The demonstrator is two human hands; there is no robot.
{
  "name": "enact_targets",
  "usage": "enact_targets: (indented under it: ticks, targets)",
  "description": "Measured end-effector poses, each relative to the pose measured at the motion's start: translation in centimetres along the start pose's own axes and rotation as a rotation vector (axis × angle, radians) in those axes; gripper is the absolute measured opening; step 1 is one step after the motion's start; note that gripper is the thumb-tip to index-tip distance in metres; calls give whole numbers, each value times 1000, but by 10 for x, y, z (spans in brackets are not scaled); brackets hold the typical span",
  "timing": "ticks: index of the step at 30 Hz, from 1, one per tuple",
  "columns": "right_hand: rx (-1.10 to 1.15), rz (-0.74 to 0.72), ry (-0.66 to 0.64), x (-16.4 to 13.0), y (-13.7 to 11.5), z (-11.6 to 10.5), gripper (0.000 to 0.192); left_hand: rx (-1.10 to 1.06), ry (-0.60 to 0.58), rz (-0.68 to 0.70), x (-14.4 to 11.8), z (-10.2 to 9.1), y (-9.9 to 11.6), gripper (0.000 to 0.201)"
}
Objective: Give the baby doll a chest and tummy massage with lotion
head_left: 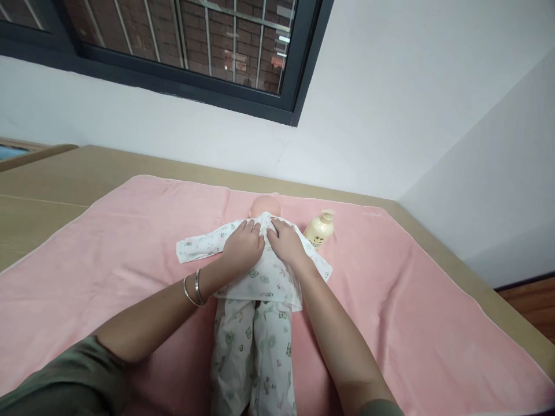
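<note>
A doll lies on its back with its bald head [266,205] at the far end. It wears a white printed long-sleeved top [269,281] and matching trousers [272,352]. My left hand [245,247] rests on the chest of the top, fingers stretched over the cloth. Beside it, my right hand [289,244] lies on the other side of the chest, fingers extended and thumb apart. One sleeve [199,247] spreads out flat to the left; the right sleeve is partly covered by my forearm. The doll's face is mostly hidden.
A pink blanket [143,242] covers much of the wooden surface [113,164]. Close to the doll's right-hand side in view, a pale yellow pump bottle [319,228] leans on the blanket. Behind stand a white wall [347,144] and a dark-framed window [269,107].
</note>
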State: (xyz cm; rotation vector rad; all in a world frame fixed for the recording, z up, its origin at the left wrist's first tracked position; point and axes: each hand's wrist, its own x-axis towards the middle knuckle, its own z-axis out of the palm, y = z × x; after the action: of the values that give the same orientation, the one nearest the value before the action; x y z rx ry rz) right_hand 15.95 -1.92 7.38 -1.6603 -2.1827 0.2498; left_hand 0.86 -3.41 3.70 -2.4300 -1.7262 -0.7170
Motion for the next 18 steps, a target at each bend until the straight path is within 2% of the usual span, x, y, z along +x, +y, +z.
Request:
enact_targets:
  ticks: [3,6,10,13,18]
  targets:
    - [-82,38,8,-4,-7,5,46,-74,-75,-55,11,-4,-9,49]
    - [-179,72,-33,-14,-26,9,52,-142,-144,-54,21,-7,-20,48]
    - [-244,-33,-85,-24,-43,8,51,-139,-152,-32,25,-6,-25,48]
    - [-188,-47,-89,-18,-35,4,49,-56,-95,-19,15,-2,-17,47]
    - [-51,98,-81,-1,-2,-1,52,12,-35,9,-8,0,6,48]
